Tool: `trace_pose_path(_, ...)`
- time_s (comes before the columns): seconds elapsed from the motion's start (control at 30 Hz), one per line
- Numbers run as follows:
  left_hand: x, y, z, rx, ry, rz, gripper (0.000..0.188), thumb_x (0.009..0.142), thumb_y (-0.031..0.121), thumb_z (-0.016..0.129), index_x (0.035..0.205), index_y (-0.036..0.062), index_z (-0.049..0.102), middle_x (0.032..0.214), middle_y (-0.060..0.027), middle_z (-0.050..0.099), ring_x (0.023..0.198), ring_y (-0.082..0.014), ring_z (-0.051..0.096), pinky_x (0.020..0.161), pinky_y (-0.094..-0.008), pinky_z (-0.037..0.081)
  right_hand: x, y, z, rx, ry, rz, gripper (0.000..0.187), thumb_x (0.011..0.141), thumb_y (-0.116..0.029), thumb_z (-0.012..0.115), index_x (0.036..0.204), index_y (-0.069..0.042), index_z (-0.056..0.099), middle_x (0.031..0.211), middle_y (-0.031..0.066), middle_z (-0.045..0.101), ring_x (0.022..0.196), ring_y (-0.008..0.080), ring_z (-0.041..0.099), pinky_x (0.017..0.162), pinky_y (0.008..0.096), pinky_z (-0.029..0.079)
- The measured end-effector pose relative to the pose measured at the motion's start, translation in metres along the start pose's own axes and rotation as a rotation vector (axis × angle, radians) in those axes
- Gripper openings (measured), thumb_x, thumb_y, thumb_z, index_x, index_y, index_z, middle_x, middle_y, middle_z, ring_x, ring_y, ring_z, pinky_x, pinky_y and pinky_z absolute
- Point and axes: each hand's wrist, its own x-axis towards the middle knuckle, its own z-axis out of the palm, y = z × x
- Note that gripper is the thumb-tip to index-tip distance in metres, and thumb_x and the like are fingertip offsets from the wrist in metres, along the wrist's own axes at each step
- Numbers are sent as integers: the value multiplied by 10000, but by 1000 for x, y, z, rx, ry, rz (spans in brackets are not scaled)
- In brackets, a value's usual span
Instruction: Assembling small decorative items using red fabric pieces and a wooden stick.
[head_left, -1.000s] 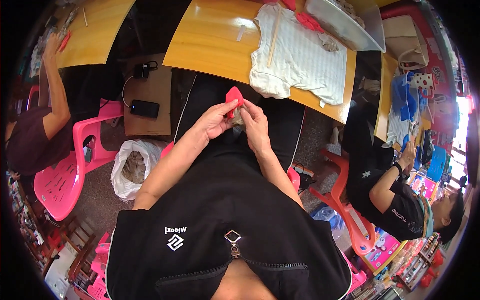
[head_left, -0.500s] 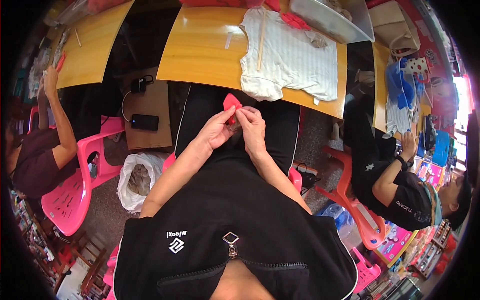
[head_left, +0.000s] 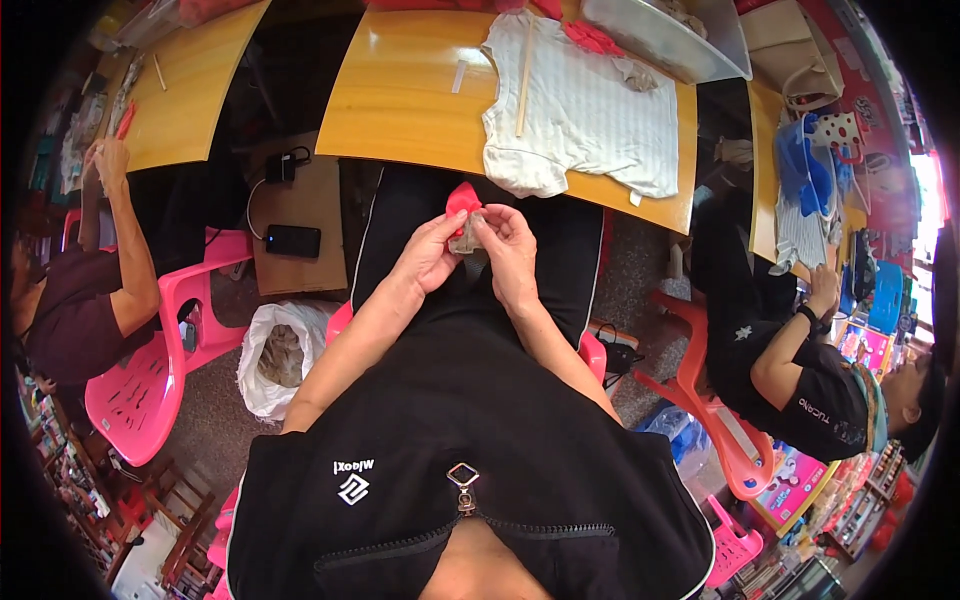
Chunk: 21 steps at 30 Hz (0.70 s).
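Over my lap, close to the table's near edge, I hold a small red fabric piece (head_left: 463, 197) with a thin grey-beige cloth piece (head_left: 465, 240) hanging below it. My left hand (head_left: 432, 255) pinches the red fabric between thumb and fingers. Opposite it, my right hand (head_left: 510, 258) has its thumb and fingertips closed on the grey-beige piece. Just beyond my hands, a white cloth (head_left: 585, 120) covers the right half of the table (head_left: 400, 100). On it lie a thin wooden stick (head_left: 525, 80), a bundle of red pieces (head_left: 592, 38) and a grey-beige piece (head_left: 638, 76).
A translucent bin (head_left: 690, 55) stands at the table's far right. On the floor to my left is a white sack (head_left: 270, 370) of grey-beige pieces; beyond it, a black phone (head_left: 292, 241) lies on cardboard. Co-workers sit on both sides, near pink (head_left: 140, 410) and orange (head_left: 700, 400) chairs.
My right hand has shifted slightly and spread a little away from the left. More of the grey-beige piece now shows between my hands. The co-worker's hands on the left have moved slightly.
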Motion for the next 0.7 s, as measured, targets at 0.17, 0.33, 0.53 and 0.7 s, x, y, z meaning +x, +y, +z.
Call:
trace_pose_path(0.17, -4, 5, -7, -178, -18, -118, 251, 947, 215, 531, 1148, 71, 577, 1079, -61, 639, 987, -172, 612, 908, -372, 487, -7, -9, -1, -81, 13, -9, 283, 877, -83, 624, 1126, 37, 562, 1039, 84, 605, 900, 123, 590, 781, 246, 488)
trace_pose_path(0.33, -5, 6, -7, -222, -47, -150, 257, 947, 189, 525, 1165, 62, 566, 1095, -72, 637, 990, -177, 617, 899, -369, 496, -14, -29, 0, -766, 3, -165, 257, 824, -109, 680, 1040, 21, 629, 968, 104, 584, 782, 151, 586, 722, 284, 490)
trace_pose_path(0.53, -2, 2, -4, -90, -184, 3, 243, 946, 167, 530, 1151, 42, 566, 1063, -68, 638, 975, -160, 616, 865, -308, 499, -11, -22, 0, -772, 35, -246, 223, 809, -139, 693, 968, 15, 666, 897, 112, 599, 695, 188, 583, 673, 296, 485)
trace_pose_path(0.7, -4, -4, -3, 19, -104, -97, 213, 952, 211, 536, 1089, 56, 586, 1010, -36, 634, 926, -136, 615, 821, -301, 510, -4, -3, -9, -356, 57, -112, 173, 829, -126, 672, 915, 23, 685, 804, 109, 638, 761, 191, 617, 672, 276, 479)
